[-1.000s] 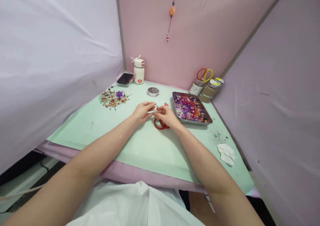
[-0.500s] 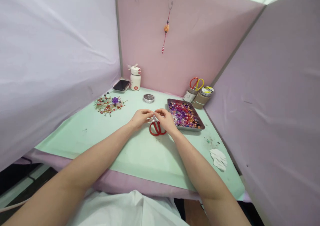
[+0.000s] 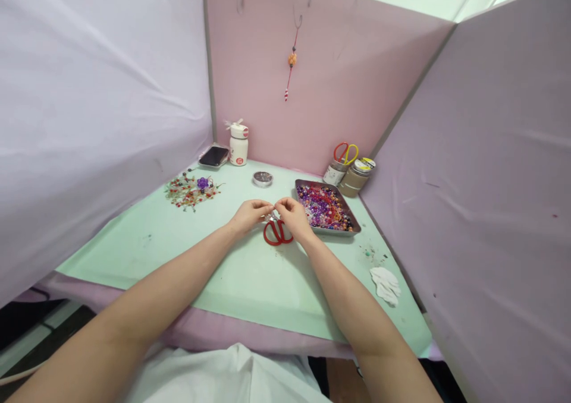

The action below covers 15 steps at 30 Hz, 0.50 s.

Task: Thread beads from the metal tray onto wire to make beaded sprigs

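Observation:
My left hand and my right hand meet fingertip to fingertip over the middle of the table, both in a pinch. What lies between the fingers is too small to make out; a bit of something clear shows under the left fingers. Just below the hands, a pair of scissors with red handles lies on the green surface, its blades partly covered by my fingers. Right beside my right hand stands a metal tray full of purple, red, clear and orange beads.
At the left lies a pile of beaded strands. Behind are a phone, a white bottle and a small round container. Jars stand back right; a crumpled white cloth lies front right. A beaded string hangs from a hook.
My right fingertips have drawn slightly away from the left ones, leaving a small gap. The whole view has shifted a little; the scissors and tray stay in place.

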Motion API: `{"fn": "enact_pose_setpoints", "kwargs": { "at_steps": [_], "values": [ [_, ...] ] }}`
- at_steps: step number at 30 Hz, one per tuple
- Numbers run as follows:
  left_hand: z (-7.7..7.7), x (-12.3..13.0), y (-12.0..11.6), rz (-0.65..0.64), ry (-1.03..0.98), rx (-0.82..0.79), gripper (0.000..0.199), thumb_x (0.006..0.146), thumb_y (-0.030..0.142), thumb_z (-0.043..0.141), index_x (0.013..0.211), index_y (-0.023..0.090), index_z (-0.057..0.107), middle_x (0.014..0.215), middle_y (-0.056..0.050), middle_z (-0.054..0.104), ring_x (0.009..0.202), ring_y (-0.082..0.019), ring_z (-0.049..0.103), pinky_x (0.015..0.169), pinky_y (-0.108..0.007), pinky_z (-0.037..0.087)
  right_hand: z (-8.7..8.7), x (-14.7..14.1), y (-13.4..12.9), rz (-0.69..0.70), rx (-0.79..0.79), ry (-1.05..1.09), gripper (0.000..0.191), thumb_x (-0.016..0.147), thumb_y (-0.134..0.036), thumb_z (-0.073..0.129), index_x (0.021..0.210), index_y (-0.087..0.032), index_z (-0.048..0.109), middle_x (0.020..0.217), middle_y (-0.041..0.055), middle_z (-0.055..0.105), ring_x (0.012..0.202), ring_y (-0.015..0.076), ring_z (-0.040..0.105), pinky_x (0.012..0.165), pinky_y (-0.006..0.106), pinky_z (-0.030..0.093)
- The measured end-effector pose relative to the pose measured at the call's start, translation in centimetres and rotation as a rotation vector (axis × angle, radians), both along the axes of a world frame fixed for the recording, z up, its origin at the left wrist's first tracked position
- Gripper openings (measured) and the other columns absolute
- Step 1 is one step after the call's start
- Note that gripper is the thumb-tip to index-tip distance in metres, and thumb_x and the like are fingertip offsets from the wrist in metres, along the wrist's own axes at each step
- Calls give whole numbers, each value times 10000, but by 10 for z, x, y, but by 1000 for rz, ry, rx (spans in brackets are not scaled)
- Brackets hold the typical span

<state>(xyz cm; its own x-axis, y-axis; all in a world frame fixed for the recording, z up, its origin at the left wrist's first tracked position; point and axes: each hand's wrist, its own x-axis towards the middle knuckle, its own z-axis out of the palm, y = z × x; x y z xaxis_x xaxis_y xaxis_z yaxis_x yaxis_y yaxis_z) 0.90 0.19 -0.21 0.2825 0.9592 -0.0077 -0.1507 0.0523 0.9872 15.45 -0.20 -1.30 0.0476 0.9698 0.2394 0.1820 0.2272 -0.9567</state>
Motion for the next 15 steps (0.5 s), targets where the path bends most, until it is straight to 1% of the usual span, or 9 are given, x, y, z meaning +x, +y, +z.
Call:
{"fn": "enact_pose_setpoints", "kwargs": {
  "at_steps": [4,7,9,11,13,15],
  "values": [
    [-1,-2,0,-30,-45,-21,303,574,393,794,705,149,673,696,-23,596,657,-116,524,676,-278,435,-4,0,2,16,2,18,124,719,-320,562,718,-198,582,659,-38,536,588,100,445,559,224,385],
    [-1,-3,1,-51,-59,-38,319,567,392,803,723,147,670,715,-20,594,665,-113,527,690,-285,444,-3,3,4,-8,18,20,103,704,-295,557,711,-194,578,662,-39,535,601,99,450,572,221,385],
    [0,-3,2,-56,-60,-42,333,560,395,810,732,146,671,726,-19,593,674,-115,531,709,-292,453,4,9,6,-49,49,36,100,693,-287,553,708,-190,572,653,-40,534,602,100,454,584,224,391],
    [1,-3,3,-36,-52,-54,349,548,398,819,735,143,671,743,-21,595,679,-113,533,729,-298,459,14,22,9,-113,102,65,108,694,-287,541,713,-185,567,646,-40,535,599,99,456,600,229,397],
    [2,-3,3,-22,-28,-76,370,525,398,832,740,143,671,762,-29,608,697,-124,550,736,-303,463,25,41,13,-222,157,81,128,706,-293,526,735,-178,572,655,-35,544,607,100,463,620,233,405],
    [4,-2,2,-12,-18,-97,388,501,396,844,739,144,670,771,-37,616,732,-147,574,741,-308,467,35,65,17,-294,180,18,156,718,-307,532,764,-169,589,687,-20,574,630,107,486,641,241,414]
  ]
}}
